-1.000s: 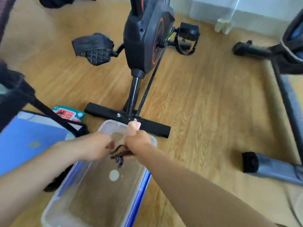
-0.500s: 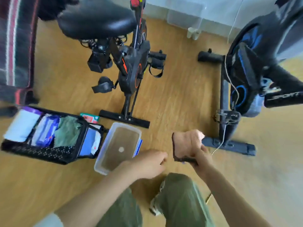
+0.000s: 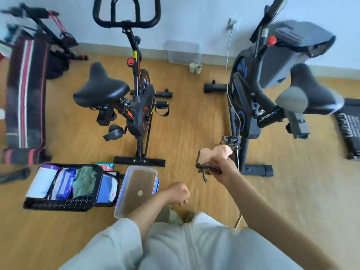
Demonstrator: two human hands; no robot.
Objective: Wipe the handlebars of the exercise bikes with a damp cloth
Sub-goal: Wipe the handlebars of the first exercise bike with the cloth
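My right hand is shut on a folded pink cloth with a dark patterned edge, held up in front of me between the two bikes. My left hand is a loose fist with nothing in it, low over the floor beside the water tub. A black and orange exercise bike stands at centre left, its black handlebars up near the wall. On the right is a black and blue exercise bike; its handlebars run out of the top of the view.
A clear plastic tub of water sits on the wood floor in front of my knees. Left of it is an open black mesh bag of cleaning supplies. A striped bench stands far left, a dark mat far right.
I have risen from crouching at the tub to standing. The cloth left the water and is now raised in my right hand; my left hand let go of it.
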